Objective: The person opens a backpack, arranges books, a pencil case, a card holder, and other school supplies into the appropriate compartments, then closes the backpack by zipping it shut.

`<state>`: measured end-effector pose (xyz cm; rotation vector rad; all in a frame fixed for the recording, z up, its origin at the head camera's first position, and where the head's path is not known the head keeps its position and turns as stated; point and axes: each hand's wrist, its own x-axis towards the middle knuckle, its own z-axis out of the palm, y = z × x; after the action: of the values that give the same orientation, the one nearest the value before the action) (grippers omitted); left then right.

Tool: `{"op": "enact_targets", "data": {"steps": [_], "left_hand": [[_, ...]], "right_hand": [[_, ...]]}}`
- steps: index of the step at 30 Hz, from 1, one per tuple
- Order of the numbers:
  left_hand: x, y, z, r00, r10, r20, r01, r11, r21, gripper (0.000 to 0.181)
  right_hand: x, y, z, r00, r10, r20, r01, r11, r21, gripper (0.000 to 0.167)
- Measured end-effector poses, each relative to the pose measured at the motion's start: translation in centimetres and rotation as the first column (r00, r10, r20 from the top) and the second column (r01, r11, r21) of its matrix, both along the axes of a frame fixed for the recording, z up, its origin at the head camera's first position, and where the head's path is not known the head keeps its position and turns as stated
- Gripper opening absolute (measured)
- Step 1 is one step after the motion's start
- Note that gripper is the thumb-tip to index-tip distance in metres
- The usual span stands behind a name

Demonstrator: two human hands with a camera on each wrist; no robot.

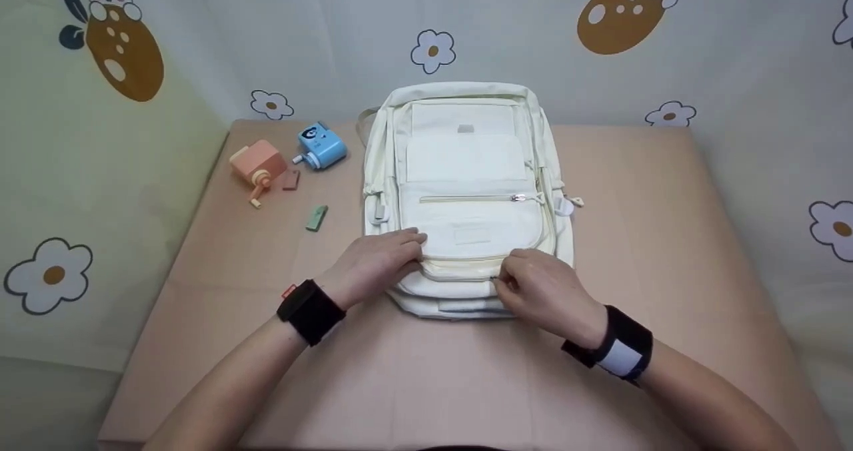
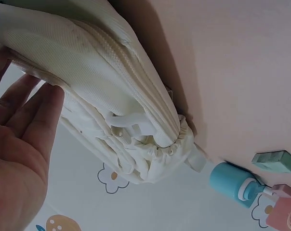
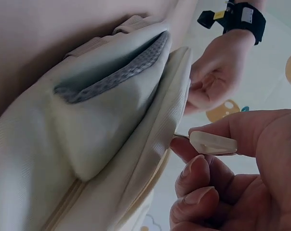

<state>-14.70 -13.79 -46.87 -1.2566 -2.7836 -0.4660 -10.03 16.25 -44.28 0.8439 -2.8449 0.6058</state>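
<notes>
Pinching the white zip pull [image 3: 220,143], the right hand [image 1: 550,294], the nearer grip, is at the lower front of the cream backpack [image 1: 466,158] on the table [image 1: 666,238], the zip line [image 1: 460,280] running crosswise leftward toward the left hand [image 1: 373,264], which holds the front fabric [image 2: 73,62].

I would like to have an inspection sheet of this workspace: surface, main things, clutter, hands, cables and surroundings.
Surface: pinkish-tan tabletop, with faint creases.
Job's things: cream backpack, front facing up; light zipper pull at its front.
Clutter: coral crank device, blue crank device, pink block and green block, all left of the backpack.
Hands: left hand holds the backpack's lower left edge; right hand pinches the pull.
Cables: nothing seen.
Surroundings: pale backdrop printed with flowers and orange-brown shapes.
</notes>
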Motion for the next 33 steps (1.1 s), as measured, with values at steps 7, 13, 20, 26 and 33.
{"op": "enact_targets", "data": {"steps": [7, 13, 20, 26, 33], "left_hand": [[-0.1, 0.2, 0.2, 1.000, 0.001, -0.012, -0.001, 1.000, -0.012, 0.010], [0.1, 0.1, 0.3, 1.000, 0.023, 0.000, -0.023, 0.999, -0.033, 0.012], [0.0, 0.2, 0.1, 0.999, 0.034, 0.012, -0.034, 0.999, -0.037, 0.013], [0.0, 0.2, -0.1, 0.999, 0.038, 0.038, -0.037, 0.999, -0.024, 0.012], [0.1, 0.1, -0.1, 0.996, 0.059, 0.061, -0.058, 0.998, -0.025, 0.013]], "right_hand": [[-0.5, -3.8, 0.1, 0.992, 0.111, -0.057, -0.110, 0.994, 0.027, 0.022], [-0.9, -6.3, -0.4, 0.976, 0.194, -0.104, -0.188, 0.980, 0.064, 0.018], [-1.0, -5.2, -0.4, 0.978, 0.198, -0.069, -0.195, 0.980, 0.048, 0.013], [-2.4, -1.5, 0.6, 0.974, 0.196, -0.109, -0.199, 0.980, -0.016, 0.006], [-3.1, 2.5, -0.7, 0.956, 0.275, -0.105, -0.275, 0.961, 0.018, 0.013]]}}
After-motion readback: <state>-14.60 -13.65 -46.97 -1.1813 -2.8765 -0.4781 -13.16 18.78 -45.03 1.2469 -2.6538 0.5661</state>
